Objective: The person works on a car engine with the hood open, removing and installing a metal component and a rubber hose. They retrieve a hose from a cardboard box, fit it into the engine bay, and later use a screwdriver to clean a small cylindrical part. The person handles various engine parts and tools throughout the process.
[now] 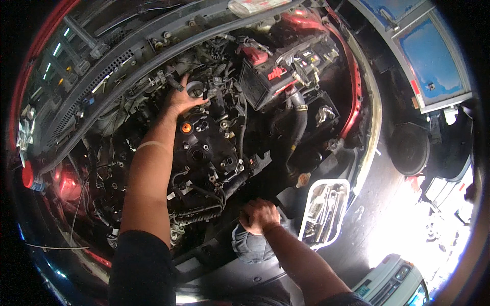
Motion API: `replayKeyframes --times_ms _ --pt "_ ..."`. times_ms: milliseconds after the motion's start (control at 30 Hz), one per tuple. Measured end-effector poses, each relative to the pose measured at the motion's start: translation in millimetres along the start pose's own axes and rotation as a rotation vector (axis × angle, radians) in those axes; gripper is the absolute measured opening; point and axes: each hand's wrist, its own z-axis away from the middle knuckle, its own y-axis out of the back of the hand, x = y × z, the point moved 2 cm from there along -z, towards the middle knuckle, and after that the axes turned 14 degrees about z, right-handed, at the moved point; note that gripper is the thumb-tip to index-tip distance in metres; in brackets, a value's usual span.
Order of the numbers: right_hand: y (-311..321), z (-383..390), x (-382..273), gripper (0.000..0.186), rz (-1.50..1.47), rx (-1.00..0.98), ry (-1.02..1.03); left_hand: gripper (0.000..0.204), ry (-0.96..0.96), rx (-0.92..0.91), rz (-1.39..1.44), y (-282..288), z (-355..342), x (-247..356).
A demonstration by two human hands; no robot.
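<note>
My left hand reaches over the engine to its far side. Thumb and fingers are spread around a throttle body, a round part with a pale metal bore, and grip its sides. Below the wrist lies the black engine cover, with an orange cap set in it. Nearer to me, my right hand rests with curled fingers at the front edge of the engine bay, on or just above a grey cloth-like bulge. Anything under its fingertips is hidden.
A white-rimmed tray of wrenches and sockets sits right of my right hand. The battery stands at the far right, with a black hose nearby. Loose wiring surrounds the engine. Beyond the red fender is a blue-panelled cabinet.
</note>
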Motion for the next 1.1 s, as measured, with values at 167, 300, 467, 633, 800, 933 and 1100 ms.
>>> replayKeyframes --times_ms 167,300,467,633,800,933,1100 --pt "-0.3 1.1 0.9 0.019 -0.056 0.115 0.009 0.112 -0.022 0.073 0.206 13.7 2.3 1.1" --pt "-1.1 1.1 1.1 0.019 -0.065 0.11 -0.013 0.111 0.007 0.094 0.352 18.9 4.4 5.9" --pt "1.7 1.8 1.7 0.021 -0.065 0.126 0.009 0.114 0.004 0.106 0.231 17.4 6.1 11.6" --pt "2.2 0.8 2.8 0.023 -0.097 0.079 0.017 0.117 -0.055 0.07 0.233 14.2 5.1 10.1" --pt "-1.9 1.3 2.7 0.024 -0.078 0.063 0.015 0.126 -0.019 0.032 0.022 6.0 -2.3 2.2" --pt "-5.2 2.4 3.6 0.024 -0.086 0.104 -0.008 0.127 -0.049 0.0 0.03 1.2 -5.4 -3.8" --pt "-5.9 1.0 3.1 0.025 -0.095 0.087 0.003 0.115 -0.099 -0.038 0.15 3.7 -1.5 -1.0"
